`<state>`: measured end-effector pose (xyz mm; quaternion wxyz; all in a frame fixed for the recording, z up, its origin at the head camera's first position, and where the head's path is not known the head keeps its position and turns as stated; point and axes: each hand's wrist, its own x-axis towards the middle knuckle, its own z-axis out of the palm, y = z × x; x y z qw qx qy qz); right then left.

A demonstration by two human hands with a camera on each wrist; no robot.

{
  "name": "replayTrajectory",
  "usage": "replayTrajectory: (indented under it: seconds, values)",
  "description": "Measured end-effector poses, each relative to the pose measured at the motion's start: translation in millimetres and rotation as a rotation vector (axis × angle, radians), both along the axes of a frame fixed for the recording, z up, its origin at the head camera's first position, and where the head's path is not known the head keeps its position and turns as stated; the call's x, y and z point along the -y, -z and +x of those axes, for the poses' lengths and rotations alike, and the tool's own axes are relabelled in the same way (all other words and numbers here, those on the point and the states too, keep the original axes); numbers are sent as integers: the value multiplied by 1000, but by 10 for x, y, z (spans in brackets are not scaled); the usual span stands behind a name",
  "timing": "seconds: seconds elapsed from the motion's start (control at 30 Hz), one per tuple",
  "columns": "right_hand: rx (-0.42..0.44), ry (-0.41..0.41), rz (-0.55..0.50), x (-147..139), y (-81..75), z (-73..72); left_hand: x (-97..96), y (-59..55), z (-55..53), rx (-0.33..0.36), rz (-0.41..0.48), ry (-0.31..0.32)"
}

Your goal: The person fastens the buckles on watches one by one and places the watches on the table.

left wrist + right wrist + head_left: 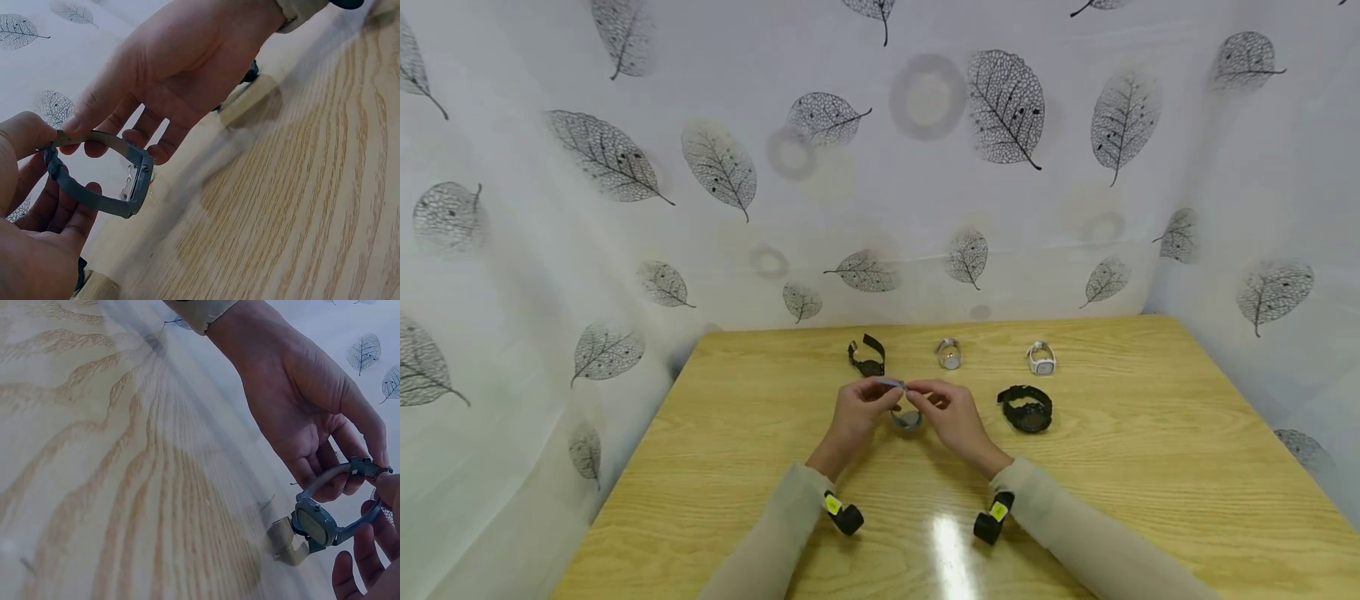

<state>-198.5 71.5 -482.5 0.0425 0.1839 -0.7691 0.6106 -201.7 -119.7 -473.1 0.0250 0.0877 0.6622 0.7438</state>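
Observation:
In the head view, a grey wristwatch (pixel 907 421) hangs between the two hands, with its face low and its strap ends brought together at the top. My left hand (pixel 857 408) pinches one strap end between thumb and fingers. Opposite it, my right hand (pixel 953 417) pinches the strap at the same spot. Seen from the left wrist, the strap of the watch (pixel 97 200) forms a loop, and both thumbs meet near its buckle. From the right wrist, the watch case (pixel 317 523) shows below the fingers. Fingertips partly hide the buckle.
A black watch (pixel 871 367) lies just beyond my left hand. Farther back are a pale metallic watch (pixel 951 361) and a white watch (pixel 1042 365). Another black watch (pixel 1030 417) sits right of my right hand. A leaf-printed curtain (pixel 917 200) borders the wooden table (pixel 737 450).

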Motion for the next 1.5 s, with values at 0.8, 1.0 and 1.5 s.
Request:
replayTrajectory:
  seconds: [0.8,1.0,1.5]
  values:
    - [-166,-71,246,-69,-418,-261,-32,-94,-105,-62,-235,-88]
    - [-199,-142,331,-6,-558,-293,-58,-109,-95,-123,-282,-85]
    - [-186,-142,290,36,-529,-310,-37,-89,-86,-160,-313,-81]
